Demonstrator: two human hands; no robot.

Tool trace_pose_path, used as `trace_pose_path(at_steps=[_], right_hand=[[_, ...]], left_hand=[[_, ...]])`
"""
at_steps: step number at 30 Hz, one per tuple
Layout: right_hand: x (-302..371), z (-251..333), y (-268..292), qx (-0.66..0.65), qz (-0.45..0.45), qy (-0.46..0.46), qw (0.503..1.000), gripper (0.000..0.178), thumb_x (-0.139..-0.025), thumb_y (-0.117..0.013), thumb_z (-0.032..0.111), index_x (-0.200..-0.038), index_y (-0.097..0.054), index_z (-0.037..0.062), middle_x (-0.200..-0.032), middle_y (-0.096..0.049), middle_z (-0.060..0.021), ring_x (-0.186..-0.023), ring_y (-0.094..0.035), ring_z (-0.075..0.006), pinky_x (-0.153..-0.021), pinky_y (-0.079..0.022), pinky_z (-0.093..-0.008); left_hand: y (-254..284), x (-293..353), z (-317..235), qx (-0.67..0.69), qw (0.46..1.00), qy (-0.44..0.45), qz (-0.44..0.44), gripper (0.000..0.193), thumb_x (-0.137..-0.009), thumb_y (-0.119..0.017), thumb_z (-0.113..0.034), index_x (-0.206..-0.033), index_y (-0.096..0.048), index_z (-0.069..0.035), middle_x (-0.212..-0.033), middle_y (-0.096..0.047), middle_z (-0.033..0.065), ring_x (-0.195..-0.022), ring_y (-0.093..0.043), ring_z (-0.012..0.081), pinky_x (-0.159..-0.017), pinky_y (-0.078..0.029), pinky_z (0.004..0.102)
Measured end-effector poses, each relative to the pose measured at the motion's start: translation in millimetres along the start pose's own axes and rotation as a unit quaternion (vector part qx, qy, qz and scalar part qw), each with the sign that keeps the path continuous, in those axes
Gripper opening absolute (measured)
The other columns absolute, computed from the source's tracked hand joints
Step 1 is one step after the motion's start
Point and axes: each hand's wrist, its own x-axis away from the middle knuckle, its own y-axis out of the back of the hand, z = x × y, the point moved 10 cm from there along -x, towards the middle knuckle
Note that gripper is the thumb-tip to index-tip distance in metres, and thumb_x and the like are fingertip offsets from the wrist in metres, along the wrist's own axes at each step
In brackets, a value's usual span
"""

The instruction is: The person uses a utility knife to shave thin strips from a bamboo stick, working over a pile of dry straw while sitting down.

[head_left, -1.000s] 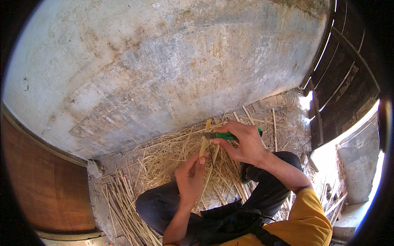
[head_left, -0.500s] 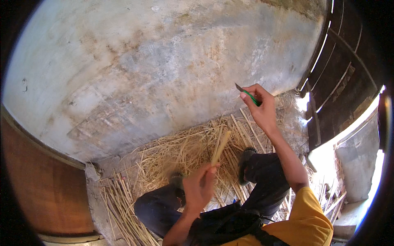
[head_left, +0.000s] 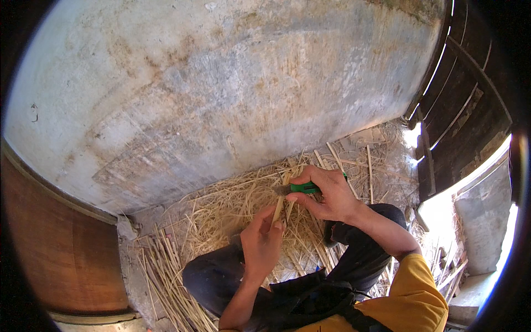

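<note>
My left hand (head_left: 262, 243) is closed round the lower part of a pale bamboo strip (head_left: 278, 212), which points up and away from me. A green-handled knife (head_left: 305, 188) sits in the grip of my right hand (head_left: 330, 195), its short dark blade pointing left. That blade lies against or just over the upper part of the strip; whether it cuts in cannot be made out. Both hands are above my lap, close to each other.
Loose shavings (head_left: 221, 213) cover the floor between my legs and the stained wall (head_left: 221, 99). Long thin strips (head_left: 171, 276) lie in a bundle at the left. A brown wooden panel (head_left: 61, 243) stands farther left, and dark boards (head_left: 459, 105) rise at the right.
My right hand has come down and left with the knife, from high up to the strip. The left hand has risen slightly, still holding the strip.
</note>
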Motion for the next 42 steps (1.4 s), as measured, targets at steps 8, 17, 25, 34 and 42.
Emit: trace_pose_path(at_steps=[8,17,25,34,42], right_hand=[[1,11,-8,0.02,0.0,0.04,0.999,0.029,-0.083,-0.085,0.021,-0.101,-0.069,0.0048,-0.093,-0.073,-0.0086,-0.07,-0.073,-0.0276,-0.058,-0.057,-0.0362],[1,15,-10,0.03,-0.04,0.032,0.998,0.026,-0.083,-0.085,0.022,-0.098,-0.071,0.0065,-0.088,-0.071,-0.007,-0.069,-0.072,-0.0257,-0.055,-0.055,-0.0361],[-1,12,-14,0.045,-0.021,0.002,0.999,0.022,-0.084,-0.083,0.02,-0.096,-0.07,0.0078,-0.088,-0.071,-0.0068,-0.069,-0.071,-0.0266,-0.055,-0.054,-0.037],[-25,-114,112,0.083,-0.221,-0.22,0.946,0.019,-0.099,-0.068,0.021,-0.099,-0.064,0.0024,-0.079,-0.066,-0.0096,-0.066,-0.056,-0.0124,-0.062,-0.046,-0.0334],[-9,-37,34,-0.031,-0.07,-0.135,0.988,0.022,-0.096,-0.074,0.023,-0.099,-0.065,0.0034,-0.085,-0.069,-0.0092,-0.074,-0.067,-0.0176,-0.064,-0.05,-0.0322]], left_hand=[[4,-1,-3,-0.006,0.999,0.03,-0.042,0.021,-0.104,-0.06,-0.008,-0.121,-0.067,0.003,-0.08,-0.066,0.0028,-0.066,-0.054,0.0032,-0.055,-0.041,0.0216],[14,2,-18,-0.094,0.988,-0.045,-0.118,0.023,-0.101,-0.065,-0.007,-0.12,-0.072,0.005,-0.076,-0.068,0.0056,-0.066,-0.06,0.0062,-0.056,-0.047,0.0235],[17,1,-22,-0.121,0.985,-0.051,-0.11,0.024,-0.099,-0.065,-0.003,-0.121,-0.072,0.005,-0.076,-0.067,0.0067,-0.066,-0.063,0.0078,-0.056,-0.047,0.0241],[2,19,-40,-0.168,0.982,-0.069,-0.051,0.02,-0.101,-0.065,-0.014,-0.11,-0.075,0.001,-0.07,-0.065,0.0053,-0.062,-0.06,0.0085,-0.056,-0.046,0.0273],[2,-2,-1,0.058,0.996,0.057,-0.028,0.026,-0.11,-0.052,-0.019,-0.126,-0.065,-0.004,-0.071,-0.053,-0.003,-0.057,-0.045,0.0028,-0.05,-0.037,0.0211]])
